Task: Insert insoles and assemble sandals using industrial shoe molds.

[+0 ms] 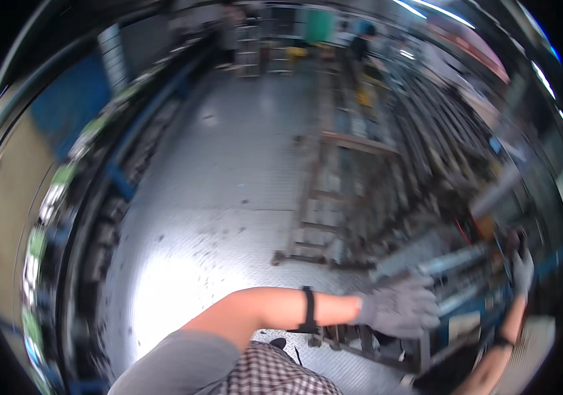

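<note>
Two grey gloves are over on the right side, and both look busy by a pile of long metal pieces. I think those pieces are what the work is about. They lie low on the right, beside the person's legs, just past the left hand. That hand reaches across, its back up and its fingers pointing right. Its palm is hidden, so I can't tell if it is pinching anything or only resting on top. The right hand is up near the far right edge. Something dark is by its fingertips, but it is too blurry for me to say if they are pressed together on it.

How much is done? My guess is that this is the middle of a job. Lots of long bars lie along the rack farther back, and the metal pieces by the gloves are in a loose heap. I can't see any piece that is clearly finished, so I can't count what is left. Across the shiny floor, a row of green and white things stands on the left.
</note>
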Demonstrator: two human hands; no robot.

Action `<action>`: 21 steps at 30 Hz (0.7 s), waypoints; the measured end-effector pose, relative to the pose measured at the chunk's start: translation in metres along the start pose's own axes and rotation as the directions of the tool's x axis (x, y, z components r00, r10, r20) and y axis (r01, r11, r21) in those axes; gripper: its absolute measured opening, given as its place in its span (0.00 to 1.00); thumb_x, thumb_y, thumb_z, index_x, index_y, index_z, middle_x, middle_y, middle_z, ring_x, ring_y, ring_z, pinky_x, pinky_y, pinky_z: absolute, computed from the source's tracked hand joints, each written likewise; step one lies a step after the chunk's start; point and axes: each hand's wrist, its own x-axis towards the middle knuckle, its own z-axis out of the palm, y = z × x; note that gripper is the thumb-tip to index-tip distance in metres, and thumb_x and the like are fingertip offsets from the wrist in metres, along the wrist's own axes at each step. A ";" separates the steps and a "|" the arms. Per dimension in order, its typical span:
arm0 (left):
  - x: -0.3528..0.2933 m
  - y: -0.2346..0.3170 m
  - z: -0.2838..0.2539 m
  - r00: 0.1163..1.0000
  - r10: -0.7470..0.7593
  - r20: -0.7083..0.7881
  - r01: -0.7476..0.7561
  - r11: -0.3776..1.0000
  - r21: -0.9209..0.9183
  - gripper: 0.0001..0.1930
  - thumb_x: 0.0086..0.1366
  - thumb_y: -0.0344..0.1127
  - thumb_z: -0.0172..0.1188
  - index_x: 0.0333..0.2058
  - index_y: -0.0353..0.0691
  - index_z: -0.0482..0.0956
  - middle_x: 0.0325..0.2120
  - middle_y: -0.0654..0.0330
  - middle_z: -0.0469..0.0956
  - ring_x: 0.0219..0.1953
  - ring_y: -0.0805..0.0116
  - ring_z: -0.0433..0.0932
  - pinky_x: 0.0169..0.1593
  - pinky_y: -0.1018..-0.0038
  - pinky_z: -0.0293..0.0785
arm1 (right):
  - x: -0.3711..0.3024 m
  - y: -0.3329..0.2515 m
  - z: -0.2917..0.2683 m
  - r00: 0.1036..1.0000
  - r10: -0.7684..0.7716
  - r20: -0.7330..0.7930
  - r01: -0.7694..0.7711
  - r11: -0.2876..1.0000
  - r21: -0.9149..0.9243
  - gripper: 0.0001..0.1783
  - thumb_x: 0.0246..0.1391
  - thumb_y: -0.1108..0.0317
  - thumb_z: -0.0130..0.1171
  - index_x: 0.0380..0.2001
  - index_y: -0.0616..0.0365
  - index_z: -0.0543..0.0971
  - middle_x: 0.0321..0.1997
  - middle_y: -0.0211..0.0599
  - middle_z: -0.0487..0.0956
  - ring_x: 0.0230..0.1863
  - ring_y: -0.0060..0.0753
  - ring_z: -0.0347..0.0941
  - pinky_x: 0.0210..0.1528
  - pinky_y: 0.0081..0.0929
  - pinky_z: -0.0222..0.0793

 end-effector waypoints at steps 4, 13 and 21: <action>-0.032 0.010 -0.025 0.988 -0.152 -0.021 0.152 0.988 0.004 0.28 0.66 0.42 0.61 0.63 0.44 0.68 0.60 0.48 0.69 0.70 0.43 0.60 0.76 0.44 0.48 | 0.022 -0.107 0.054 0.972 -0.198 -0.124 0.198 0.980 -0.014 0.29 0.68 0.63 0.56 0.68 0.67 0.69 0.69 0.46 0.73 0.65 0.34 0.70 0.67 0.32 0.62; -0.137 0.188 -0.248 0.485 -0.873 -0.050 0.678 0.411 -0.609 0.55 0.67 0.48 0.64 0.77 0.38 0.31 0.71 0.39 0.58 0.71 0.52 0.62 0.70 0.60 0.64 | -0.149 -0.513 0.276 0.795 -0.576 0.188 0.569 0.817 0.097 0.28 0.65 0.69 0.59 0.64 0.73 0.70 0.61 0.55 0.77 0.62 0.42 0.73 0.65 0.36 0.65; -0.321 0.386 -0.443 -0.299 -0.680 -0.669 0.351 0.574 -0.740 0.27 0.68 0.47 0.69 0.57 0.34 0.75 0.47 0.62 0.81 0.45 0.77 0.78 0.47 0.74 0.78 | -0.398 -0.809 0.537 0.388 -0.884 0.259 0.662 0.463 0.590 0.20 0.59 0.67 0.68 0.51 0.68 0.79 0.48 0.52 0.83 0.48 0.50 0.81 0.54 0.39 0.74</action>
